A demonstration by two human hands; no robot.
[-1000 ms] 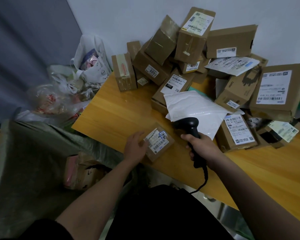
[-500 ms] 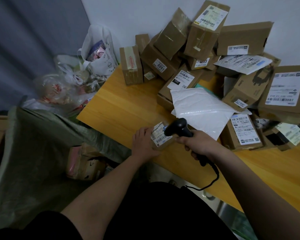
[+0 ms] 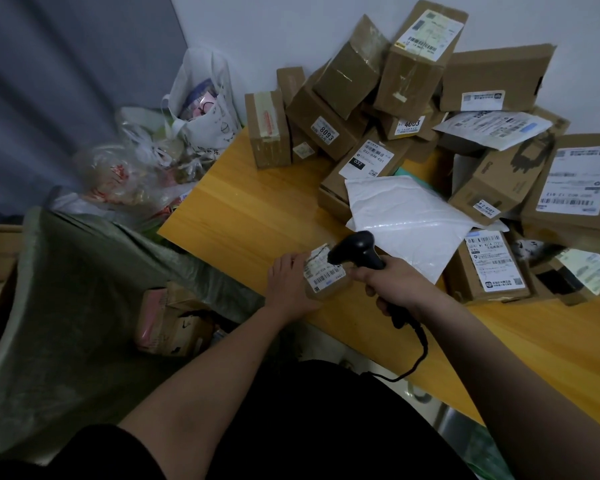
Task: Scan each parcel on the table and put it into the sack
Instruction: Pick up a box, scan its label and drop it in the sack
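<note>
My left hand [image 3: 290,284] grips a small brown parcel [image 3: 326,277] with a white barcode label, at the near edge of the wooden table [image 3: 253,209]. My right hand [image 3: 394,284] holds a black corded scanner [image 3: 355,249] whose head points down at that label, almost touching it. A heap of cardboard parcels [image 3: 413,95] and a white padded mailer [image 3: 409,216] fills the far right of the table. The grey-green sack [image 3: 70,282] gapes open on the floor to the left, with several parcels [image 3: 174,318] inside.
Plastic bags [image 3: 132,181] and a white tote bag [image 3: 205,102] are piled on the floor beyond the sack, against a grey curtain. The scanner's cable [image 3: 418,355] hangs off the table's front edge. A white wall backs the parcel heap.
My left hand tilted the small parcel up toward me. My right hand swung the scanner left and down until its head sits over the label.
</note>
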